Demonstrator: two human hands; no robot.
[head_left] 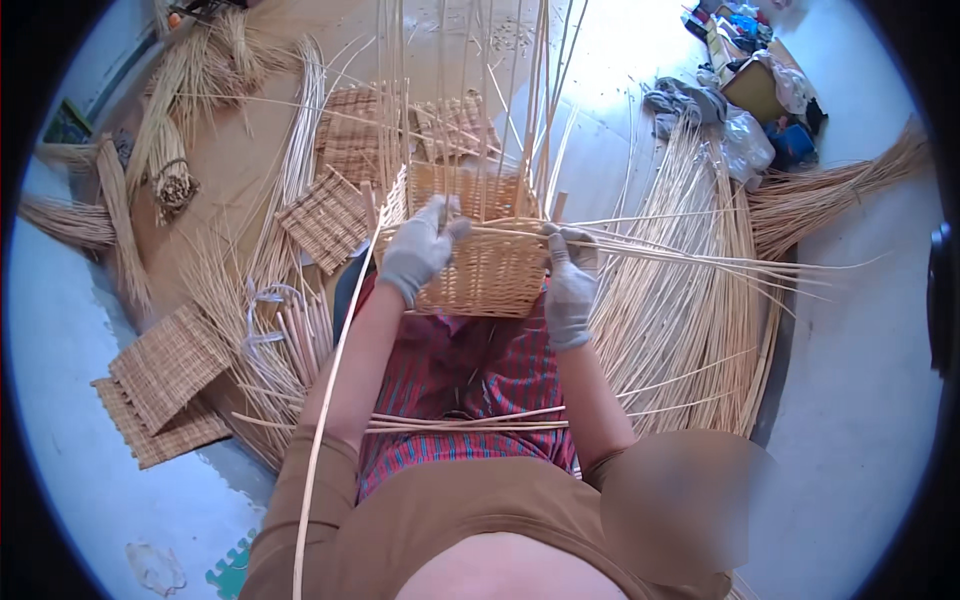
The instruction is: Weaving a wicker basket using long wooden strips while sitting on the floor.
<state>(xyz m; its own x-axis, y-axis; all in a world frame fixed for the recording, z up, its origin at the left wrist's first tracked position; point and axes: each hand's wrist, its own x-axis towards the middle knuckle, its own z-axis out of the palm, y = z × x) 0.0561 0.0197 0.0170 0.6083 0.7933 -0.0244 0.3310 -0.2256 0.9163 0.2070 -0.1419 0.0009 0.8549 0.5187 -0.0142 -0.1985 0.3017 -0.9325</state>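
We bend both elbows and bring our hands forward, close together, before our torso. Our left grip, a hand in a pale grey fabric glove [415, 250], angles inward, its thumb toward the right; its blurred fingertips hide how tightly they close. Our right grip, a hand in a matching pale grey glove [571, 290], stands nearly upright, thumb raised and fingers curled. Our bare left forearm [372, 360] slants up rightward from a brown fabric sleeve [280, 495]; our bare right forearm [595, 395] slants up leftward, both wrists nearly straight.
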